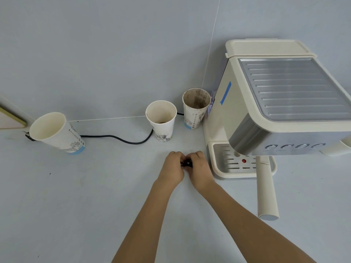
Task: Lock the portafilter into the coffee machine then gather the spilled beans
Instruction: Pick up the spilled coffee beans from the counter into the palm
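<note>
The cream coffee machine (269, 103) stands at the right, and the portafilter's cream handle (266, 188) sticks out toward me from under its front. My left hand (173, 168) and my right hand (199, 170) rest on the grey table side by side, cupped toward each other. A small dark heap of coffee beans (186, 164) shows in the gap between their fingers. Most of the heap is hidden by the fingers. Both hands press in around it from either side.
Three paper cups stand behind the hands: one tilted at the left (57, 132), one in the middle (161, 120), one stained brown beside the machine (195, 108). A black cable (121, 138) runs along the wall. The drip tray (241, 164) lies just right of my right hand.
</note>
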